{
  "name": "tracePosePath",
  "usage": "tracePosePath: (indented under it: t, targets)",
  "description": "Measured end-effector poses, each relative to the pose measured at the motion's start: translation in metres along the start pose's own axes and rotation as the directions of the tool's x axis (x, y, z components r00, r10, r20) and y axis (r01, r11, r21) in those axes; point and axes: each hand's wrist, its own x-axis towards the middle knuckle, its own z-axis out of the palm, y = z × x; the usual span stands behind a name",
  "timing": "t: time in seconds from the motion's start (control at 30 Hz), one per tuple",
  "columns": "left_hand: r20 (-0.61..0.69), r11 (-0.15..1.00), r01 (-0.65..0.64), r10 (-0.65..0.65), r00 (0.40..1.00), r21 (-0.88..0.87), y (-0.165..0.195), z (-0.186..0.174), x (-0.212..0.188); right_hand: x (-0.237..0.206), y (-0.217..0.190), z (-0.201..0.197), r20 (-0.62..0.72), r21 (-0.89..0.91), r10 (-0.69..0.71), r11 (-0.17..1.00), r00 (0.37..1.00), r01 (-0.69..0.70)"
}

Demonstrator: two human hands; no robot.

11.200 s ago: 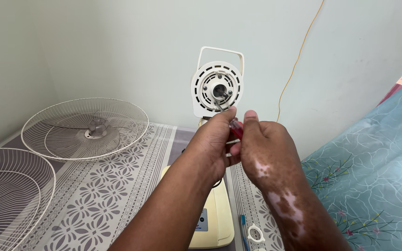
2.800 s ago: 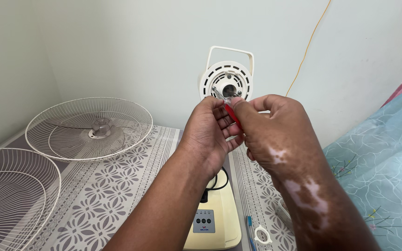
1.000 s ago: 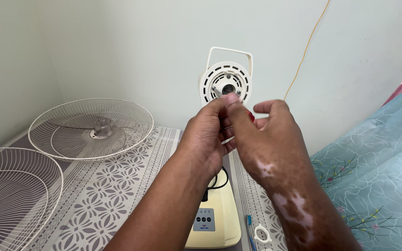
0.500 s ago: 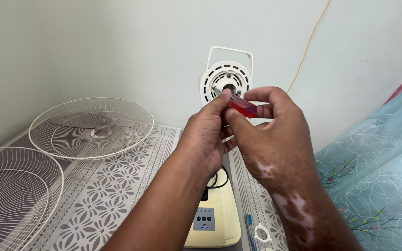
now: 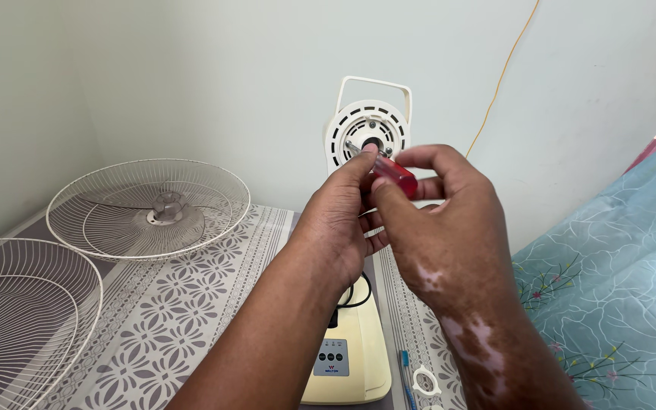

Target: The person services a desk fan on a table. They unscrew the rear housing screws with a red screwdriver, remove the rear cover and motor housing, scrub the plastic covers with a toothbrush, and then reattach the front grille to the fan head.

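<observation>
Both hands work at the fan motor head [image 5: 371,137]: the right hand [image 5: 438,220] grips a red-handled screwdriver [image 5: 389,168], its tip at the motor face, while the left hand [image 5: 339,220] pinches the shaft just below the hub.

Both forearms bare, no sleeves, rings or watch visible

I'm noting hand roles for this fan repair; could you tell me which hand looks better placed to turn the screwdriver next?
The right hand, probably: its fingers wrap the red screwdriver handle, while the left hand only steadies the shaft near the motor housing.
</observation>
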Motion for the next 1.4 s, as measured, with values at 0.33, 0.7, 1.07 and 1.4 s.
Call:
tracePosePath:
  t: [0.33, 0.7, 1.07, 1.4]
  targets:
    - [0.032, 0.993, -0.042, 0.046, 0.998, -0.112, -0.005, 0.0, 0.005, -0.003, -0.015, 0.002, -0.038, -0.067, 0.235, 0.969, 0.971, -0.237]
    - [-0.013, 0.998, -0.018, 0.017, 1.0, -0.063, -0.001, 0.002, -0.005, -0.003, 0.0, -0.001, 0.054, 0.125, -0.103, 0.987, 0.993, 0.096]
    - [0.058, 0.996, -0.006, 0.01, 0.998, -0.084, -0.01, -0.001, 0.002, -0.006, -0.006, -0.002, -0.052, -0.065, 0.151, 0.986, 0.987, -0.154]
    - [0.093, 0.995, -0.072, 0.078, 0.993, -0.065, -0.005, 0.0, -0.006, -0.005, -0.001, 0.0, -0.071, -0.111, 0.1, 0.988, 0.992, -0.108]
